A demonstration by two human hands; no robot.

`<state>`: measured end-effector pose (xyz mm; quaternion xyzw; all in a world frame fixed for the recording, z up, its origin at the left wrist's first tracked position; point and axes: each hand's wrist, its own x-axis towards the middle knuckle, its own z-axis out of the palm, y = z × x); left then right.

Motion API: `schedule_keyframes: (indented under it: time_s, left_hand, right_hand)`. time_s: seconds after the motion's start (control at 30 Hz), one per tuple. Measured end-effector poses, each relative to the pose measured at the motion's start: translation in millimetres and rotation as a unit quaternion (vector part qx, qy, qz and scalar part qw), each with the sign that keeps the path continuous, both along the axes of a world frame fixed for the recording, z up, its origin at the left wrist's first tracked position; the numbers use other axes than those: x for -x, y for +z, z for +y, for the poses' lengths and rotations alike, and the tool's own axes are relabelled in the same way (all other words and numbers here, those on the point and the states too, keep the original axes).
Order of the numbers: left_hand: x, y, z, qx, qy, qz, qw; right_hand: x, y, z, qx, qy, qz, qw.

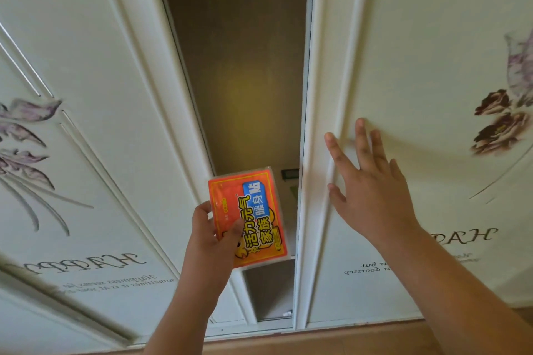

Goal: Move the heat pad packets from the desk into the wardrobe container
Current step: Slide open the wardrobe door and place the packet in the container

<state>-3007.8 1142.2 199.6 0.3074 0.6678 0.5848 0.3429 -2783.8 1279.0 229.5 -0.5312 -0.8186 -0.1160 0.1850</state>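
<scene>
1. Wardrobe (403, 37) fills pretty much the whole view, white sliding doors. The left door (86, 95) has pale purple flowers printed on it and a mirrored "HAPPY" in script near its bottom edge. The right door (418, 52) has dark red roses by its right edge and the same kind of mirrored lettering low down.

2. Between the doors there's a gap (245, 66), dark brownish inside. Low in the gap you can see a white shelf edge with a greyish compartment (269, 288) under it. Can't tell what's in there, too dim.

3. Floor (375, 340), a brownish strip along the wardrobe's bottom edge.

4. Right hand (372, 181) is flat against the right door near its inner edge, fingers spread and straight, not gripping anything, just touching the panel and the raised trim.

5. Left hand (213, 236) is up in front of the lower part of the gap, pinching the packet, thumb on the printed face and fingers curled behind.

6. Packet (251, 216), orange with a blue label and Chinese text, clear edge all around. It's held upright-ish, tilted a bit, right in front of the gap just above the shelf edge. Not inside yet.
</scene>
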Motion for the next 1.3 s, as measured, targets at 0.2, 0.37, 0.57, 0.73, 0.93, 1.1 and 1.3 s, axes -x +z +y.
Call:
schedule_keyframes:
  time_s: [0.2, 0.37, 0.57, 0.73, 0.93, 1.1, 1.3]
  left_hand:
    - [-29.7, 1.3, 23.2, -0.005, -0.006, 0.012, 1.0]
    - [-59.0, 2.1, 42.1, -0.013, -0.019, 0.007, 1.0]
    - [-93.9, 0.6, 63.9, -0.022, -0.034, -0.001, 0.999]
    - [-125.1, -1.5, 82.5, -0.03, -0.046, -0.008, 0.998]
    - [-162.5, -0.8, 100.3, -0.042, -0.057, 0.003, 0.997]
    - [-190.7, 0.1, 111.7, -0.033, -0.073, 0.018, 0.997]
    - [-212.7, 4.3, 122.3, -0.028, -0.083, 0.007, 0.996]
  right_hand:
    - [-36.4, 1.6, 13.6, 0.005, -0.008, 0.009, 1.0]
    - [-67.5, 1.3, 24.9, 0.011, -0.016, 0.016, 1.0]
    - [-108.1, 3.0, 39.2, 0.022, -0.022, 0.035, 0.999]
    - [-140.9, 2.7, 49.2, 0.039, -0.025, 0.058, 0.997]
    - [-181.0, 4.4, 63.0, 0.05, -0.027, 0.083, 0.995]
    - [-211.9, 4.9, 75.1, 0.06, -0.028, 0.119, 0.991]
    - [-233.3, 1.5, 84.0, 0.061, -0.036, 0.16, 0.985]
